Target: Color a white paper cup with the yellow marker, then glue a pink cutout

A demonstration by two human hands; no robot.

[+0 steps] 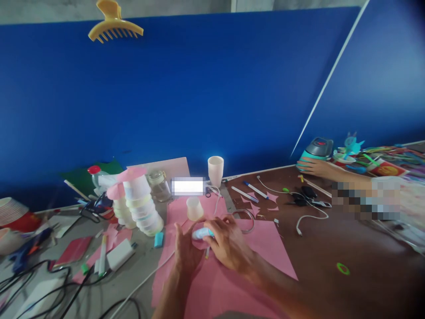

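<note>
My left hand and right hand are together, both clamped on a small light-blue cup over the pink paper sheet. Left of my hands stands a stack of finished paper-topped cups; just beyond them a bare translucent cup waits, so some work looks left. Right of my hands, cut pink scraps and scissors lie on the brown counter, where another person's hand rests before the blue wall.

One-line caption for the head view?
Both hands, left hand and right hand, grip a small light-blue object over pink paper.
</note>
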